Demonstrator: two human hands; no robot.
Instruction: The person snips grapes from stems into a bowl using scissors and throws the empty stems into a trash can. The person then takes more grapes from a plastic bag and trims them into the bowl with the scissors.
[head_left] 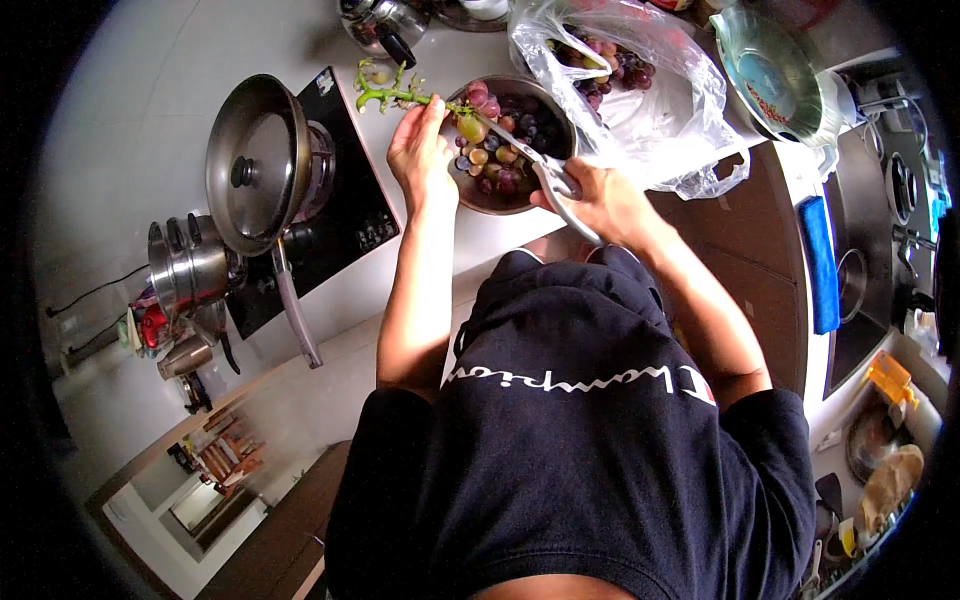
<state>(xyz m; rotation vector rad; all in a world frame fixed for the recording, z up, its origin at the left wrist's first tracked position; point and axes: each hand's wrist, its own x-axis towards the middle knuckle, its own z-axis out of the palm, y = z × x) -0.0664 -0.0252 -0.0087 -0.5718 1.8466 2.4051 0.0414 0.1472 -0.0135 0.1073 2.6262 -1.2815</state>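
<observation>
My left hand [423,150] pinches a green grape stem [385,96], mostly bare at its outer end. A few grapes [472,127] still hang from the stem's other end, over a metal bowl [497,208]. In my right hand [600,200] is a pair of grey-handled scissors [553,180], its blades reaching over the bowl to the stem beside the hanging grapes. Loose purple, red and green grapes [508,178] lie inside the bowl. Whether the blades touch the stem I cannot tell.
To the bowl's right, a clear plastic bag [665,120] holds more dark grapes [630,72]. Beyond it stands a greenish basin [770,75]. A lidded frying pan [262,170] sits on the black cooktop [345,215] at left. A kettle [380,25] stands behind, and a sink [850,285] is at right.
</observation>
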